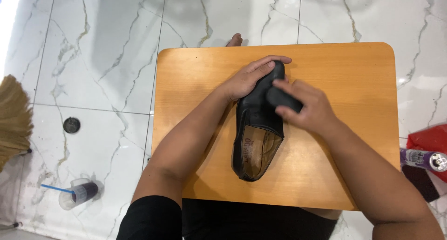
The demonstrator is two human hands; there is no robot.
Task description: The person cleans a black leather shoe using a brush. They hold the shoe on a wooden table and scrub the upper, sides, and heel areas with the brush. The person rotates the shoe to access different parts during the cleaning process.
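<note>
A black leather slip-on shoe [257,128] lies on a small orange wooden table [344,142], toe pointing away from me, its tan insole showing. My left hand [247,77] clasps the toe of the shoe from the left side. My right hand [307,107] grips a small dark object, perhaps a brush or sponge [281,99], pressed against the shoe's upper; motion blur hides its exact shape.
White marble floor tiles surround the table. A plastic cup with dark drink and a blue straw [79,192] lies at lower left, with a floor drain [71,125] and a broom [13,114] beside it. A purple spray can [421,158] and red bag [430,140] sit at right. A bare toe [235,39] shows beyond the table.
</note>
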